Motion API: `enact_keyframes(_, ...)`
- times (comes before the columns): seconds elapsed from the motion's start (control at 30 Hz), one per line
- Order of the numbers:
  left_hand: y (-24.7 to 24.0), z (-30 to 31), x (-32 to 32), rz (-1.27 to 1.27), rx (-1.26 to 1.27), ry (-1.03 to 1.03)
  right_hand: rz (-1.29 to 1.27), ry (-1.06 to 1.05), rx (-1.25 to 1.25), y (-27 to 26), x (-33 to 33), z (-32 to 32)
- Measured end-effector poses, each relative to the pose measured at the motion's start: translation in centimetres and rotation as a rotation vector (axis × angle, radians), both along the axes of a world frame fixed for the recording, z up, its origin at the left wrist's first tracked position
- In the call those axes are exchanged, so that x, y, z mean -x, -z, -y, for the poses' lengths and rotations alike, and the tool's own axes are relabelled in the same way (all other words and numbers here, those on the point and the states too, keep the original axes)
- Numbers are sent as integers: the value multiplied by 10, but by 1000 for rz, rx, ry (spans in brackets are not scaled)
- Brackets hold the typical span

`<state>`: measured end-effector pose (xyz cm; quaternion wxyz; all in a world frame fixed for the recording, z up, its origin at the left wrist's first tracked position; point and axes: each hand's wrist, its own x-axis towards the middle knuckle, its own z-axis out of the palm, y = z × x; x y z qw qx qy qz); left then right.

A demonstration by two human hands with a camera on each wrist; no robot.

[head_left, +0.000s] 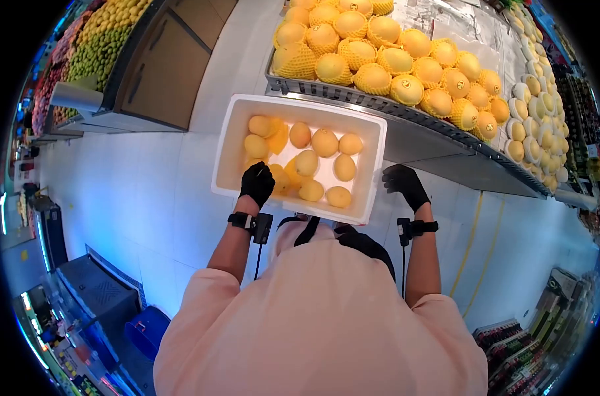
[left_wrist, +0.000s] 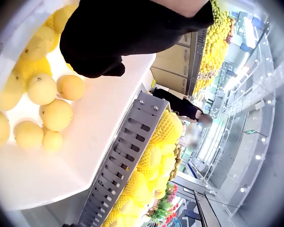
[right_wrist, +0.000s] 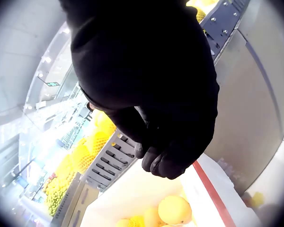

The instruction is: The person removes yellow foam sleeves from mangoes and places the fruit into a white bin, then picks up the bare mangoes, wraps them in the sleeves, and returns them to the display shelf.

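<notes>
Our left hand [head_left: 258, 182] (grip unclear) is over the box [head_left: 306, 112] at eight o'clock, right hand [head_left: 406, 185] empty beyond three; walls [head_left: 231, 148] likely corral fruit [head_left: 324, 142].

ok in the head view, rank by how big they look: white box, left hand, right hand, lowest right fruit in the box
1. White box
2. Left hand and right hand: too alike to rank
3. Lowest right fruit
</notes>
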<state>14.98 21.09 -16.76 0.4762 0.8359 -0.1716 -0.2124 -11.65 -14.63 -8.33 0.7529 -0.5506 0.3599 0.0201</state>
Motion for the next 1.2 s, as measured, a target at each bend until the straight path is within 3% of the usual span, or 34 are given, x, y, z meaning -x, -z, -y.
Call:
enact_keyframes(0.2,-1,-17,-3,558,-570,457,-72,11,43,2,-2,-15)
enact_keyframes(0.3,14,-22,-11,682,-380,537,-132,-12,86,1,-5,-22)
enact_keyframes(0.4,43,-18,-22,447,-424,540,-140,-39,117,0,-7,-28)
enact_keyframes(0.5,52,-4,-33,608,-273,621,-56,21,26,9,-5,-37)
enact_keyframes(0.6,48,21,-39,482,-684,686,-22,53,-44,16,-8,-43)
enact_keyframes(0.73,57,44,-47,-1263,579,-580,-29,80,-18,15,-19,-51)
enact_keyframes(0.9,91,73,-63,-1206,348,-422,-86,117,-18,17,-29,-58)
enact_keyframes(1.03,120,107,-71,-1099,149,-456,-95,149,-50,18,-28,-61)
enact_keyframes(1.13,130,132,-72,-845,20,-389,-130,180,-61,21,-24,-66)
enact_keyframes(1.17,185,135,-76,-671,-22,-336,-134,194,-74,21,-23,-69)
enact_keyframes(1.2,185,142,-76,-573,-75,-275,-143,202,-68,21,-21,-71)
